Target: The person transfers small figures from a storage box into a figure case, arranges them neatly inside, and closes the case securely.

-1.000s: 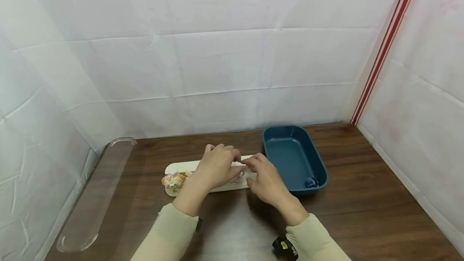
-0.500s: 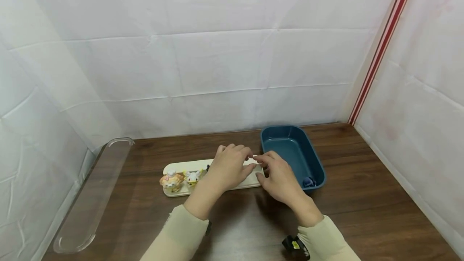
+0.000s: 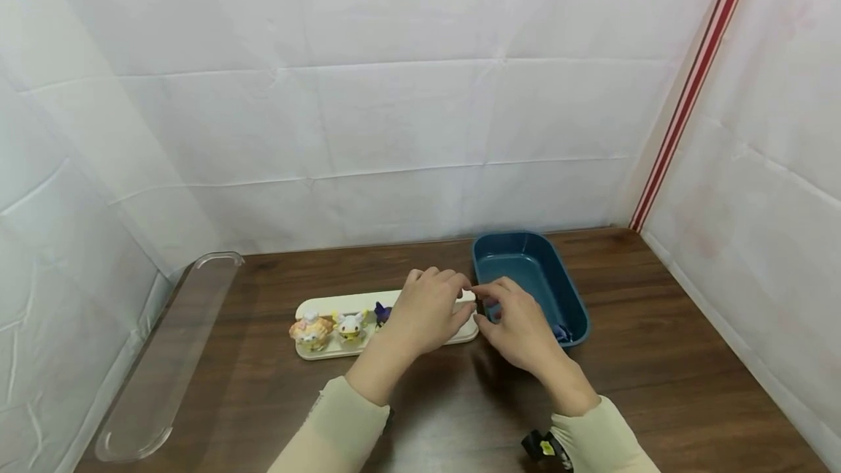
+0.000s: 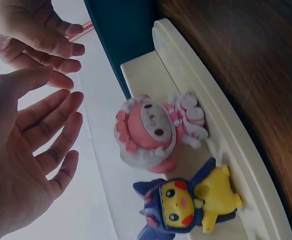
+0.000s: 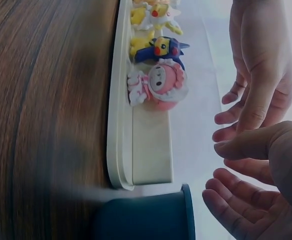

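Observation:
My left hand (image 3: 430,310) and right hand (image 3: 515,323) hover over the right end of a long cream stand (image 3: 315,305), fingertips close together. In both wrist views the fingers are loosely bent, with nothing between them. A pink hooded figurine (image 4: 148,127) with a white frill stands on the stand beside the left hand; that hand hides it in the head view. To its left come a yellow figurine in a dark blue hood (image 4: 178,202), a white-and-yellow figurine (image 3: 350,325) and an orange-frilled figurine (image 3: 312,331) at the left end.
A deep blue bin (image 3: 573,283) stands just right of the stand, a small dark blue thing (image 3: 561,333) in its front corner. Along the table's left edge lies a long clear plastic cover (image 3: 174,356). White sheeting (image 3: 394,115) rises behind the brown wooden table (image 3: 657,356).
Both hands have shifted right along the stand, toward the bin. The white-and-yellow figurine and then the dark blue hood have come into sight from behind the left hand.

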Demonstrator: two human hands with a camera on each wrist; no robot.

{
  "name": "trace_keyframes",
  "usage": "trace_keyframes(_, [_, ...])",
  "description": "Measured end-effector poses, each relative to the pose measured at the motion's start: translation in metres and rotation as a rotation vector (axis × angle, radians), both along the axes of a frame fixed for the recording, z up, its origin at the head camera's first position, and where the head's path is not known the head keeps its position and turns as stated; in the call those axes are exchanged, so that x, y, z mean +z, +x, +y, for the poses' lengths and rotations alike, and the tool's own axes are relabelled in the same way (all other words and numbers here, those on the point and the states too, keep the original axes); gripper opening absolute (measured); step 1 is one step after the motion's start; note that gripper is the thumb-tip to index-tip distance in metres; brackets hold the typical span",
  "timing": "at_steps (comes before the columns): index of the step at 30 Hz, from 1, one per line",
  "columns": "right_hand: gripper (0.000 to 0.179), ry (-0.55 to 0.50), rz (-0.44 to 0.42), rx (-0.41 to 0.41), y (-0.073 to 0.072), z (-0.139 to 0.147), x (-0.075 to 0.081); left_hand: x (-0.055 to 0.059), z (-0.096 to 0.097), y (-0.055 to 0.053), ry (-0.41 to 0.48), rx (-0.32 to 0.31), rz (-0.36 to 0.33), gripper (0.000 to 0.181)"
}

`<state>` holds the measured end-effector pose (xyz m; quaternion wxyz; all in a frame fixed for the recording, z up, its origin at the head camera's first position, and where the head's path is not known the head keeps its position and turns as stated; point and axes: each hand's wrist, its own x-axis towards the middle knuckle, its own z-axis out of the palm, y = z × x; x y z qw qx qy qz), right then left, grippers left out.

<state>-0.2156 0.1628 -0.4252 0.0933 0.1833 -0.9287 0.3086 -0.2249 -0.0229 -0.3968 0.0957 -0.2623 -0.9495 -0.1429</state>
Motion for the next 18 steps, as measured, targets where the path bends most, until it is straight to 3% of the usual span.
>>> trace_keyframes(11, [0.032,0.039,0.039,-0.028,0.000,0.023,0.005,-0.005,0.027,0.004,-0.069,0.003,0.083,0.035])
trace_keyframes(18, [0.031,0.059,0.001,-0.062,-0.001,0.039,0.008,-0.009,0.046,0.006,-0.089,-0.008,0.065,0.039])
